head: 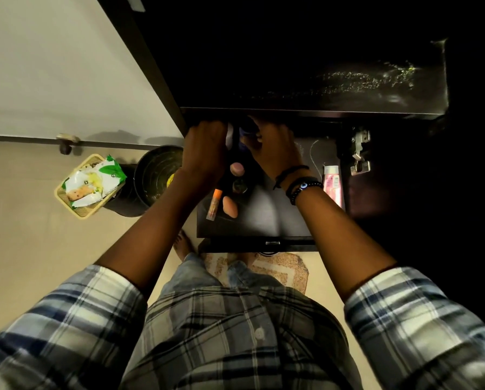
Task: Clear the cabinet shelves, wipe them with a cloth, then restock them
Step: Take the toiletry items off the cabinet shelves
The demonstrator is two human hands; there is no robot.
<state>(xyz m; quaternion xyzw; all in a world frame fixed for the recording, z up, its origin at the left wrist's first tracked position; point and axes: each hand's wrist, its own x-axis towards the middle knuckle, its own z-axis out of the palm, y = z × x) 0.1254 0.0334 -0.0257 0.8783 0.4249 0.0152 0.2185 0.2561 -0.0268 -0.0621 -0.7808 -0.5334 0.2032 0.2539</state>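
Observation:
I look straight down at a dark cabinet. Its upper shelf point(314, 91) is dusty and bears nothing I can see. Both hands reach under that shelf's front edge. My left hand point(204, 153) is curled around something pale and dark at the shelf's left end; what it is stays hidden. My right hand point(275, 150) is cupped beside a dark blue item, and its fingertips are hidden in shadow. On the lower shelf point(266, 218) lie an orange tube point(215, 204), a peach oval item point(230, 206), a pink-capped bottle point(237, 168), a dark round lid point(240, 187) and a pink box point(332, 184).
A yellow basket point(85, 212) of snack packets stands on the floor at left, next to a black bin point(157, 175). The open cabinet door with metal hinges point(361, 153) is at right. A patterned mat point(280, 270) lies under my feet. A white wall runs along the left.

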